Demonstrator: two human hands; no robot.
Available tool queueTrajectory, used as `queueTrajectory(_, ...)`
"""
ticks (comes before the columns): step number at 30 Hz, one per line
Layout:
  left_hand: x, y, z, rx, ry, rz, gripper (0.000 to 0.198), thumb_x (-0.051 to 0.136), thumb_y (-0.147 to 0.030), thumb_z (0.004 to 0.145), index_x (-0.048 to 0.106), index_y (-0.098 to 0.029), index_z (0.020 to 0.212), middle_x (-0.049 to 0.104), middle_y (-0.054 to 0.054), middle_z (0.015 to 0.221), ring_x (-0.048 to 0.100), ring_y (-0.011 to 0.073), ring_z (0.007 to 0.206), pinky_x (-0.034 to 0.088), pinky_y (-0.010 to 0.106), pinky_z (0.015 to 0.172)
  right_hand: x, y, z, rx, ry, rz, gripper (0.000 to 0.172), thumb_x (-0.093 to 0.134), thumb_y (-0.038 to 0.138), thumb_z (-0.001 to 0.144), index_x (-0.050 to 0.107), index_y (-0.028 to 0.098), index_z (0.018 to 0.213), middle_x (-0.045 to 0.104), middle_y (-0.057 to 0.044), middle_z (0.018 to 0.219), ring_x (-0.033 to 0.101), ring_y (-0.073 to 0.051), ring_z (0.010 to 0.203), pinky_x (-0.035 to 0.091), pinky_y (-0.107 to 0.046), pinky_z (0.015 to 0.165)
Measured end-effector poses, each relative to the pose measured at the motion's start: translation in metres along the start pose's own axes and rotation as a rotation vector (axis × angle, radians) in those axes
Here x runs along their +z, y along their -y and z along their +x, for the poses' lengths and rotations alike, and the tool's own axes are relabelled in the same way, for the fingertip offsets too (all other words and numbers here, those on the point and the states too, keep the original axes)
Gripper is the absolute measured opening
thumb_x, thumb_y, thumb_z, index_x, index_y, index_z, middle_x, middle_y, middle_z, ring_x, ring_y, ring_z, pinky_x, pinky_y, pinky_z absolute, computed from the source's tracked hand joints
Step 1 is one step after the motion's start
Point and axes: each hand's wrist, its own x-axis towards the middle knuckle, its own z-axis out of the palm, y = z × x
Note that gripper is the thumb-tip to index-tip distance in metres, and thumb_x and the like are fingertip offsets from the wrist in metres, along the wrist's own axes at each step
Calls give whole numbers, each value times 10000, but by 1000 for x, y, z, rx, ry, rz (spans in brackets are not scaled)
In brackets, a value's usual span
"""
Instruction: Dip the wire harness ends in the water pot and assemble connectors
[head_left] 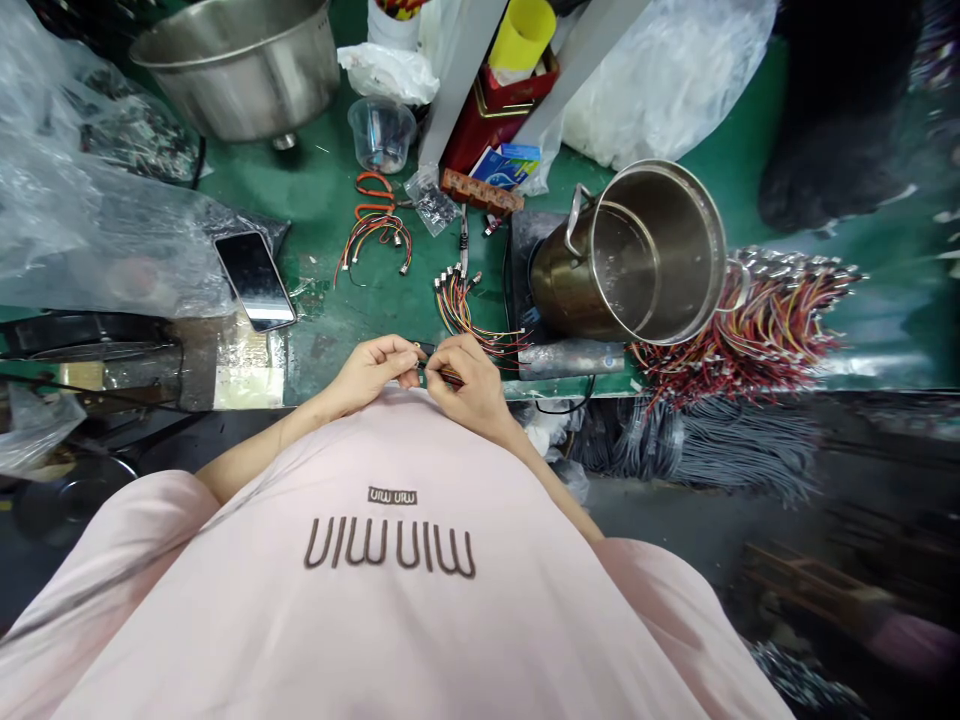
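My left hand [377,372] and my right hand [469,383] meet at the front edge of the green table [330,340]. The left fingertips pinch a small dark part [426,348] whose details are too small to tell. Thin coloured wires [450,374] are closed between my right thumb and fingers. Just beyond the right hand lies a bunch of wires with connectors [459,305]. Farther back on the left are a smaller wire bunch [375,232] and orange-handled scissors [374,195].
A phone [255,281] lies at the left. On the right, a tall metal pot [555,275] leans beside a large pile of red wires [750,330]. A steel basin [247,75], a plastic cup [381,135] and a red box [487,120] stand at the back.
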Motion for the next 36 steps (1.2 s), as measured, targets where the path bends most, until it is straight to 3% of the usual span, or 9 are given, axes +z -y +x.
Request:
queueTrajectory(8,-4,-2,-1,-26,32,-63,407,789,-445,713,677,-135,950,672,5,656,609,97,613,479,229,647,-13,2,7,254,160,190,32,553,174,828,563,204,827,579,-7,795,534,-131,704,442,-269,646)
queueTrajectory(12,-7,-2,0,-18,-18,-54,362,772,-429,733,687,-136,928,658,-6,627,574,82,561,460,216,605,-27,-2,4,270,243,236,117,580,173,802,557,207,912,577,0,830,539,-122,715,441,-248,620)
queueTrajectory(18,-5,-3,1,-44,-13,-10,364,766,-465,723,682,-129,836,643,-9,593,556,79,532,449,213,579,-34,-5,-1,306,269,318,61,519,157,832,512,215,849,542,34,719,535,-104,628,435,-241,594)
queueTrajectory(27,-5,-3,0,-88,16,29,401,759,-516,702,663,-135,782,631,-10,567,544,81,508,434,218,560,-37,1,-3,262,361,228,125,474,94,826,512,212,841,581,44,684,552,-100,589,409,-228,588)
queueTrajectory(36,-5,-2,0,-123,63,31,420,754,-541,697,673,-137,775,633,-8,559,541,83,502,431,222,566,-38,5,-4,127,348,126,231,434,87,859,631,209,861,678,7,792,604,-123,691,449,-249,688)
